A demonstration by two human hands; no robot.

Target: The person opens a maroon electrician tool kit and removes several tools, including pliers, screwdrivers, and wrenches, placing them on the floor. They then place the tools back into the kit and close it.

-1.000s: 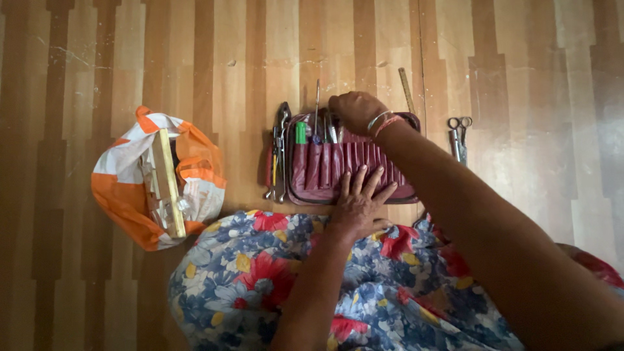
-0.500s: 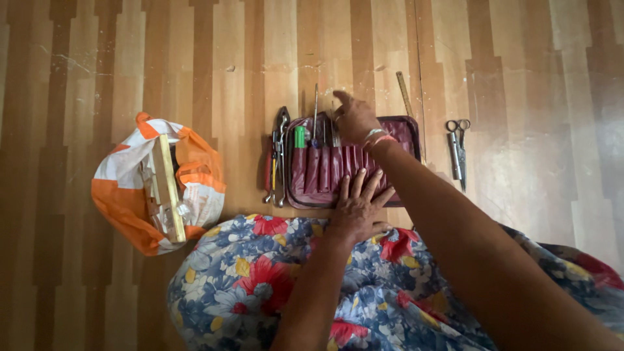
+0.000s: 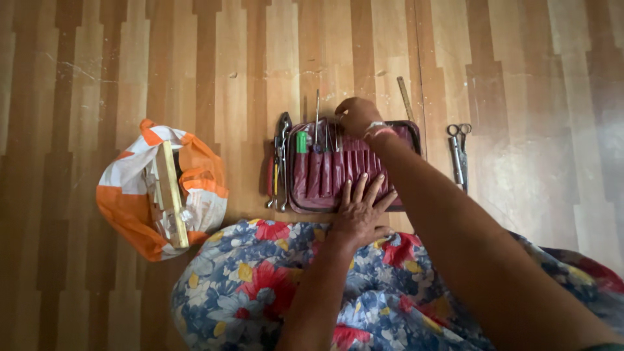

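Tool roll: maroon slotted pouch [image 3: 325, 175] lying open flat on the wood floor [image 3: 195, 65], just beyond the knees; slots run 12-to-6.
Right hand: [image 3: 356, 116] at the pouch's far rim, 12 o'clock of the left hand, fingers curled together over the tool tops — whether they pinch one, cannot tell.
Left hand: [image 3: 359, 209] palm down on the pouch's near edge, fingers spread and flat, pinning the fabric; grips nothing.
Key relation: the upright tools [image 3: 323, 133] lie at 9 o'clock of the right fingers, just beside them; long axes 12-to-6, handles toward 6. The right hand is nearer.
Left flank: pliers [image 3: 281, 159] touching the pouch's 9 o'clock edge, parallel to the slots.
Right flank: scissors [image 3: 457, 153] at 3 o'clock, apart from the pouch; a thin rod [image 3: 405, 99] angled off the far corner.
Open room: bare floor toward 12 — none toward 6, where the flowered skirt [image 3: 260, 279] meets the pouch.
Far left: orange-and-white bag [image 3: 123, 195] at 9 o'clock, well apart, wooden strip [image 3: 172, 195] inside.
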